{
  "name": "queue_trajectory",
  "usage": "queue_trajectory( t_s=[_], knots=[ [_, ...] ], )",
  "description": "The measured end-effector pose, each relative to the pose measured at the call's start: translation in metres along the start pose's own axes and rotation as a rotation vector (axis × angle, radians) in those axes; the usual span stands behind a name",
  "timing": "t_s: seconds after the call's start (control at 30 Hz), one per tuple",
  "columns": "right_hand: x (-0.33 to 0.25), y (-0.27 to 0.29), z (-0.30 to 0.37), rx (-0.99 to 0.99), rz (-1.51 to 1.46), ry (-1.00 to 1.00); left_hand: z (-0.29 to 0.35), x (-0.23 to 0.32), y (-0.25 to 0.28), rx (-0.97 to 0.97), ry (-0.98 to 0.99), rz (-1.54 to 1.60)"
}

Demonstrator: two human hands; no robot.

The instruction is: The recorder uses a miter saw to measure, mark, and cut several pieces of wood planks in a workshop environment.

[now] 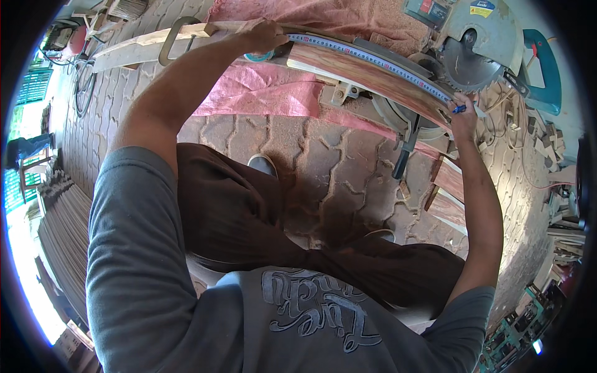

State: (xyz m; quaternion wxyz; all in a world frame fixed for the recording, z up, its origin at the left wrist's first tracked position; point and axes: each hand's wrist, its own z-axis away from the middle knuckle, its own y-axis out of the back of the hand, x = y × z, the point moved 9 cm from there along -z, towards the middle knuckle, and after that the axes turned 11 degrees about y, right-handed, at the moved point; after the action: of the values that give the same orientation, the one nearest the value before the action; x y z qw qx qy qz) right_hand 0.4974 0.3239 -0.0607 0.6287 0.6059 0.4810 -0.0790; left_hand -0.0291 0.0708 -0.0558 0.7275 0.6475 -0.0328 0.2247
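Note:
A blue-and-white tape measure blade (367, 55) lies stretched along a reddish-brown wooden board (360, 78). My left hand (264, 37) is closed on the tape at the board's left end; a teal rounded thing (258, 56), perhaps the tape's case, shows just below it. At the board's right end, my right hand (463, 117) is closed around a blue pen (459, 109), with its fingers next to the tape's other end. The board rests across a mitre saw, whose toothed round blade (471, 60) stands raised beyond it.
The saw's teal handle (543, 71) rises at the far right. A C-clamp (169, 42) grips a long wooden strip at the left. Pink sheeting (261, 90) lies under the work. Wood offcuts (547, 146) and a cable lie on the right. Stacked strips (71, 230) stand left.

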Motion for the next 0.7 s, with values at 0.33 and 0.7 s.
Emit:
queue_trajectory(
  t_s=[0.33,0.7],
  knots=[
    [0.002,-0.001,0.001,0.012,-0.039,0.007,-0.002,-0.001,-0.004,-0.038,-0.002,0.009],
    [0.008,-0.001,-0.001,0.001,-0.017,0.017,0.004,0.009,0.004,-0.010,-0.010,0.018]
  ],
)
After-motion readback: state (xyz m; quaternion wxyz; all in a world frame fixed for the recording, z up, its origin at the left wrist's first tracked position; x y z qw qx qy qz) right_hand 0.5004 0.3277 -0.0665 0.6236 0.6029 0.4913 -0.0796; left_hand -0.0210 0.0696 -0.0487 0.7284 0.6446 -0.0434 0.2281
